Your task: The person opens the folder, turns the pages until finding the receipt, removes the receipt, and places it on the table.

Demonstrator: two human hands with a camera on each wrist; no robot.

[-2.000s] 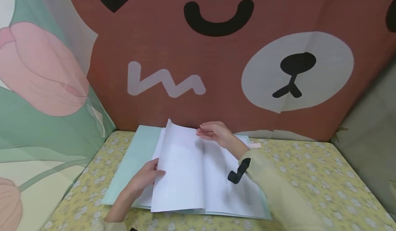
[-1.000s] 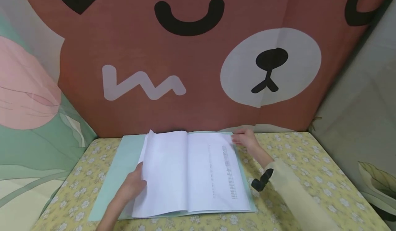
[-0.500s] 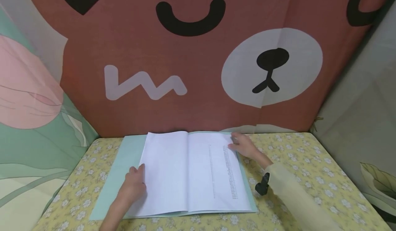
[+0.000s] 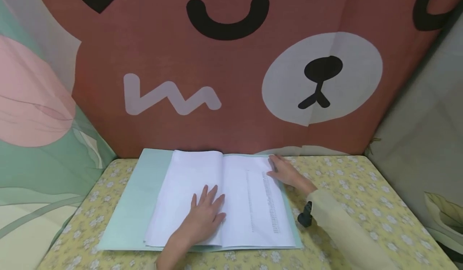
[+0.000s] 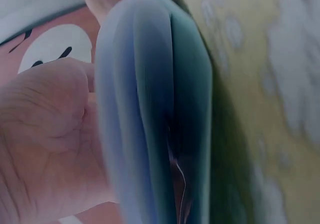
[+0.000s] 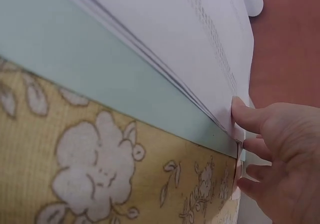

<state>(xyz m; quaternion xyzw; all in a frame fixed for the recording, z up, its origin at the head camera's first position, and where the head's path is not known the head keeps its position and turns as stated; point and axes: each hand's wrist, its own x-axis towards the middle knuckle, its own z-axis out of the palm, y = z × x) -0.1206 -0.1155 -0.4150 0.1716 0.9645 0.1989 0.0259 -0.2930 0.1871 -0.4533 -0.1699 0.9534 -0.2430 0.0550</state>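
A pale green folder [image 4: 134, 205] lies spread on the table with white paper sheets in it. The left page [image 4: 188, 173] looks blank, while the right page [image 4: 236, 205] carries columns of small print. My left hand [image 4: 204, 219] rests on the left page near the fold, fingers straight and spread. In the left wrist view the palm side of the left hand [image 5: 45, 144] is beside the bulging folded sheets. At the top right corner, my right hand [image 4: 289, 173] pinches the sheets, its thumb [image 6: 245, 115] on top and other fingers at the edge.
A yellow floral cloth [image 4: 347, 213] covers the table. Behind it hangs a brown backdrop [image 4: 217, 137] with a bear face, close to the folder's far edge. A green and pink curtain [image 4: 32, 153] is at left, a grey one [image 4: 423, 125] at right.
My left hand has let go of the left page's outer edge and moved right, onto the page near the fold. The turned page now lies flatter. The right hand moved right to the corner.
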